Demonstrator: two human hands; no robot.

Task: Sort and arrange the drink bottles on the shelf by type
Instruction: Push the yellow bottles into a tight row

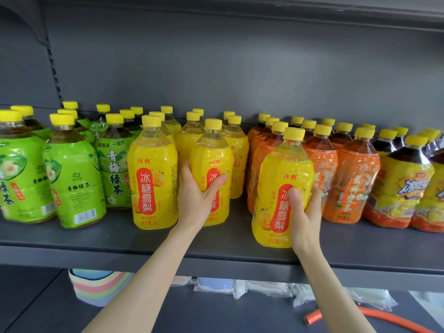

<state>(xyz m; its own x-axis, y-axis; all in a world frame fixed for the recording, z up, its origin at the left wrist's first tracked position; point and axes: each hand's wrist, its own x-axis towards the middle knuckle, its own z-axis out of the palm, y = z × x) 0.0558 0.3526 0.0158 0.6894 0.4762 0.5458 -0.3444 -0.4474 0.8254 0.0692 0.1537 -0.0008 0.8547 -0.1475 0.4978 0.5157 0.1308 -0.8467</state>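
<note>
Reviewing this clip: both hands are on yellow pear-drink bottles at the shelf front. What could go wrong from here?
1. The right hand grips a yellow bottle near the shelf edge; a slip might drop it.
2. That bottle stands in front of the orange tea bottles; left there, the types stay mixed.
3. The left hand moving its yellow bottle may bump tightly packed neighbours.
</note>
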